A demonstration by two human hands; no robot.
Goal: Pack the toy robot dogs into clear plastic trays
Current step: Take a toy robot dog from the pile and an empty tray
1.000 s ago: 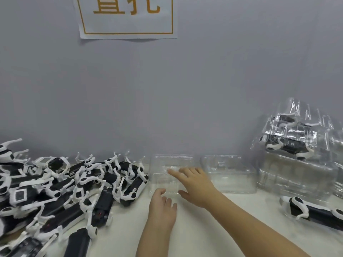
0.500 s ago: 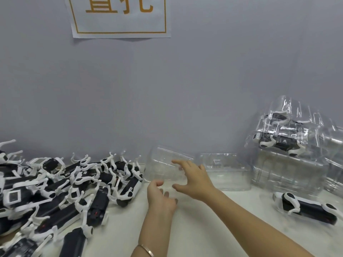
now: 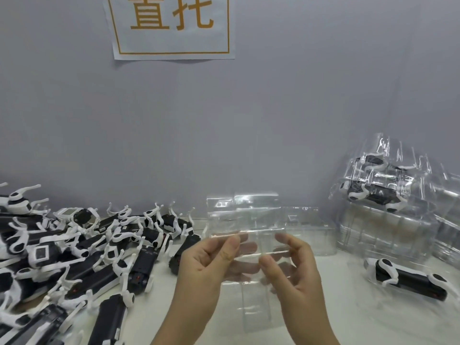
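Head view: paper sign (image 3: 171, 26) reading "直托" in orange. Left hand (image 3: 206, 267) and right hand (image 3: 296, 270) raised side by side, both pinching clear plastic tray (image 3: 249, 220).

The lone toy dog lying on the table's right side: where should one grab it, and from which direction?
Probably the black midsection, pinched across its narrow width from above. The lone toy dog lies flat on the table, white legs tucked at both ends, leaving the middle bare.

We hold one empty clear tray (image 3: 249, 220) off the tabletop (image 3: 323, 319). Black-and-white toy dogs (image 3: 74, 245) lie heaped at the left; a single dog (image 3: 408, 277) lies at the right, near stacked packed trays (image 3: 378, 195).
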